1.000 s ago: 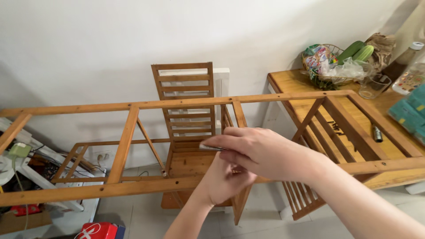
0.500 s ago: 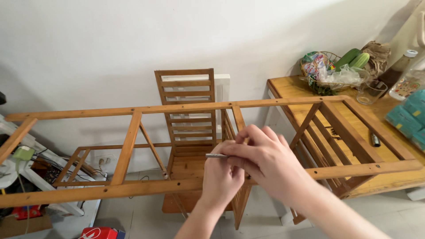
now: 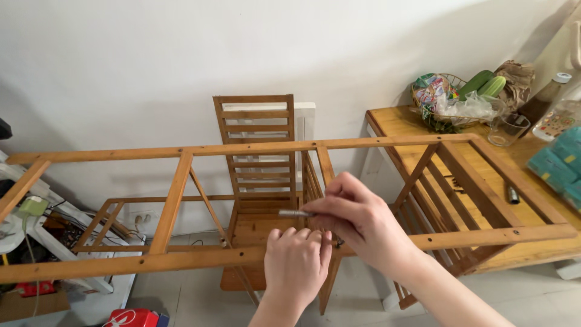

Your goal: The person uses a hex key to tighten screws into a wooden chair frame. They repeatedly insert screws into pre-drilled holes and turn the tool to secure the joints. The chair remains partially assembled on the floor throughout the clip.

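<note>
At the bottom left edge a red package (image 3: 134,317) lies on the floor below the wooden frame (image 3: 172,203), which lies on its side across the view. At the middle, the left hand (image 3: 295,266) is curled in a loose fist, knuckles up, against the frame's near rail. Just right of it, the right hand (image 3: 357,221) pinches a thin metal rod (image 3: 295,213) level, pointing left. On the table (image 3: 399,121) at right lie teal packets (image 3: 554,166).
</note>
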